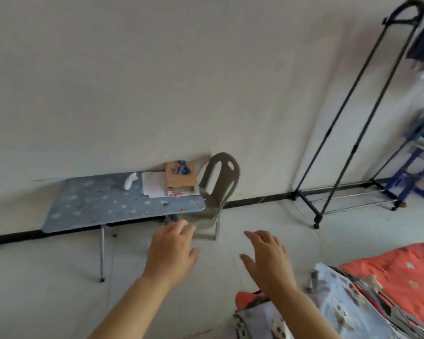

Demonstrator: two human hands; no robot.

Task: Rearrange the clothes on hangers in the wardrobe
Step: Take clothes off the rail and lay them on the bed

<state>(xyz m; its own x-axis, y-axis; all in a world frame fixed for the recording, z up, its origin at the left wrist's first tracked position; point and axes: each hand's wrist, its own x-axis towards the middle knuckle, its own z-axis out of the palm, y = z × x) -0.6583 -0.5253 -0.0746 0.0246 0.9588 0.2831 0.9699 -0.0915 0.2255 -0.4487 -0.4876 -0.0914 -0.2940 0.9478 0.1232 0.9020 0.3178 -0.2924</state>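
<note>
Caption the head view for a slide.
Empty left hand and right hand held out; clothes rack stands far right.

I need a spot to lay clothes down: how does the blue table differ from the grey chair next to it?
The table has a wide, flat, patterned blue top on thin metal legs; the chair is narrow, plain grey plastic with a slotted back. The table carries a cardboard box and papers; the chair's seat is partly hidden behind it. Both stand against the wall, side by side.
</note>
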